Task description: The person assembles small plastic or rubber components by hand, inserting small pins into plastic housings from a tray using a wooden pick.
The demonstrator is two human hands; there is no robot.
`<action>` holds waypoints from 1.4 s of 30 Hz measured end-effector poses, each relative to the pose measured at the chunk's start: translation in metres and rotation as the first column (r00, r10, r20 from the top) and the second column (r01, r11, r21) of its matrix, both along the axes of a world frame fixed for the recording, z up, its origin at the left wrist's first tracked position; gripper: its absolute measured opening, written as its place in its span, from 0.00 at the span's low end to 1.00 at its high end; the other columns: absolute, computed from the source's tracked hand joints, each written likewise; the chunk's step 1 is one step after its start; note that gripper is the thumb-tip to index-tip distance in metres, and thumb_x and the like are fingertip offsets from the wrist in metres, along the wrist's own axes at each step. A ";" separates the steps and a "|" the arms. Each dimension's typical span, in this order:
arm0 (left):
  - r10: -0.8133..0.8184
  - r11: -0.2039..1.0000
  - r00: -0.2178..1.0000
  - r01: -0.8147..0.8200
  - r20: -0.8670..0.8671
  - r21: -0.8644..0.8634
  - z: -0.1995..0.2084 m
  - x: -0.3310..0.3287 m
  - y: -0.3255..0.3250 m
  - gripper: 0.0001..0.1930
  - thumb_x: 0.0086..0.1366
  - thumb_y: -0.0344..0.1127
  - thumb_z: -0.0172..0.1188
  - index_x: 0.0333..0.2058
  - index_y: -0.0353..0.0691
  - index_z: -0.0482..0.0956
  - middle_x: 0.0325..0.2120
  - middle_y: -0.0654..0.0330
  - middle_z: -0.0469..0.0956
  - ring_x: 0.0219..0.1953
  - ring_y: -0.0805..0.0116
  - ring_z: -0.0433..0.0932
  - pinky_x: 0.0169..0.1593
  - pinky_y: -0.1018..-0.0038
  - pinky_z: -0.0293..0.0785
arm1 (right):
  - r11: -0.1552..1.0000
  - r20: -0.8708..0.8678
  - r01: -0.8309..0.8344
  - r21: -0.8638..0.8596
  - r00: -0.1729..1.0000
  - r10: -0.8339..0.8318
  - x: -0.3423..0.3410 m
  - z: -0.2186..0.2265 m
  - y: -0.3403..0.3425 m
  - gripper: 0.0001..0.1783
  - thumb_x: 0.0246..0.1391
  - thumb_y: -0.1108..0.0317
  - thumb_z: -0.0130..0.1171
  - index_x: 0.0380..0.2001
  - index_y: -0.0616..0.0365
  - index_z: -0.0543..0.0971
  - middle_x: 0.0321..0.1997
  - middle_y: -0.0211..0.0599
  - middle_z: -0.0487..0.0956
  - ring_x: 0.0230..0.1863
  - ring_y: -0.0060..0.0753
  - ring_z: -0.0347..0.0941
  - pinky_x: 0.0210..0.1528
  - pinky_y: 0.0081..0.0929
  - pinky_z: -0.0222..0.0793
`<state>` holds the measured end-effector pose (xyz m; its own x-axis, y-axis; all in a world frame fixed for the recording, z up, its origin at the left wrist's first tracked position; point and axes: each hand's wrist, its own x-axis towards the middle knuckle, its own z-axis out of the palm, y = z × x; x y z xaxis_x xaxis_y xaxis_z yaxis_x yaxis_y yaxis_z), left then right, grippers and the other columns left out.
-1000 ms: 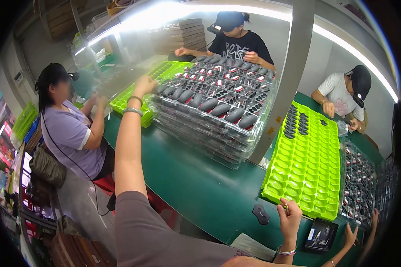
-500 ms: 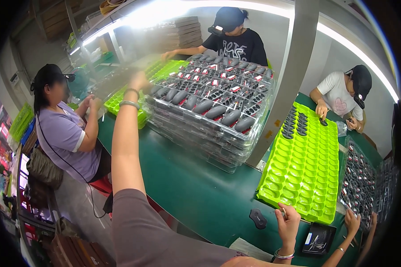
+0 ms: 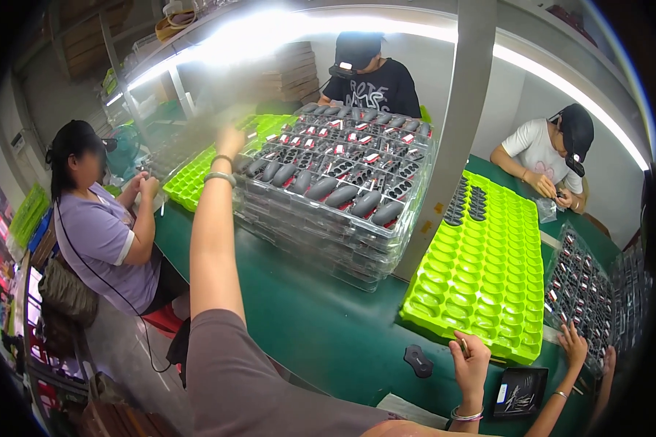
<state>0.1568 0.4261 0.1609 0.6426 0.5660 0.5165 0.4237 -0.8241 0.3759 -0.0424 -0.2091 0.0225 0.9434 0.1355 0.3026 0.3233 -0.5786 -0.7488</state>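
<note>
My left arm stretches over the table beside a stack of clear plastic trays (image 3: 306, 218). At its end, my left hand (image 3: 230, 140) is over the far left corner of the stack, near a bright green tray (image 3: 184, 191); its fingers are blurred. The top clear tray holds dark grey oval shells and small red, white and black parts. My right hand (image 3: 472, 362) is closed, pinching a small thin stick-like piece (image 3: 463, 345) at the near edge of a large green tray (image 3: 481, 291). Dark oval parts (image 3: 477, 204) fill some far left pockets of that tray.
A black lobed piece (image 3: 418, 360) and a black box of thin metal pins (image 3: 521, 393) lie near my right hand. Another person's hand (image 3: 573, 345) is beside a clear parts tray (image 3: 579, 291). Three people sit around the table; a post (image 3: 452, 138) stands by the stack.
My view has shifted slightly. My left hand stays by the stack's far corner. The person at right has taken a hand off the green tray; the person at the back has drawn an arm in.
</note>
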 end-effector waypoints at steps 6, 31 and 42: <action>-0.644 0.693 0.743 0.667 0.181 -0.273 0.024 -0.016 -0.100 0.18 0.64 0.43 0.49 0.24 0.35 0.77 0.16 0.62 0.74 0.20 0.73 0.71 0.28 0.71 0.67 | 0.999 0.108 0.041 0.021 0.993 -0.043 -0.006 0.020 -0.002 0.12 0.44 0.75 0.63 0.35 0.63 0.79 0.26 0.39 0.75 0.19 0.30 0.66 0.22 0.23 0.62; -0.868 0.494 0.495 0.869 -0.028 0.038 -0.129 0.019 -0.505 0.10 0.60 0.34 0.52 0.32 0.35 0.78 0.28 0.49 0.78 0.34 0.50 0.77 0.39 0.64 0.72 | 0.572 -0.227 0.070 0.817 0.951 0.209 0.009 0.016 -0.035 0.14 0.49 0.70 0.61 0.40 0.61 0.75 0.21 0.19 0.69 0.14 0.06 0.51 0.15 0.11 0.45; -0.355 0.858 0.740 0.500 -0.572 0.114 -0.192 0.138 -0.530 0.15 0.64 0.36 0.44 0.43 0.45 0.79 0.46 0.54 0.75 0.52 0.52 0.69 0.49 0.45 0.65 | 0.066 -0.248 0.246 0.967 0.855 0.456 0.023 0.012 -0.051 0.07 0.53 0.70 0.58 0.36 0.54 0.75 0.21 0.15 0.68 0.13 0.07 0.53 0.14 0.08 0.46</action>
